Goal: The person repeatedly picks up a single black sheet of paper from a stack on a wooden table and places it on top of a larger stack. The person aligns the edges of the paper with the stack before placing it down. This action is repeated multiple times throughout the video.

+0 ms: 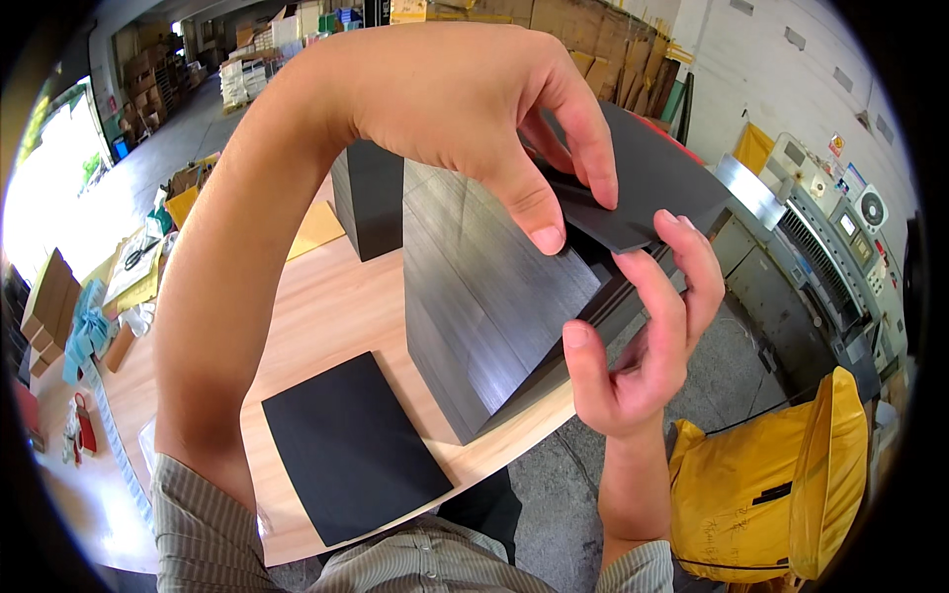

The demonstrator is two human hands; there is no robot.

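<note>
The yellow wrapped bundle (761,494) hides its contents. On a pale wood-grain table (316,306), 1 flat black sheet (356,450) lies beside a tall stack (484,287) with a streaked grey face. At its top, the left hand's (455,99) bent fingers touch 1 smooth dark sheet (647,173), grip unclear; the right hand's (643,366) curled fingers meet its corner, thumb well apart.

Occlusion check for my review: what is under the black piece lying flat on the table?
The black piece rests on the wood-grain table, visible beside it; anything directly beneath is covered.
</note>
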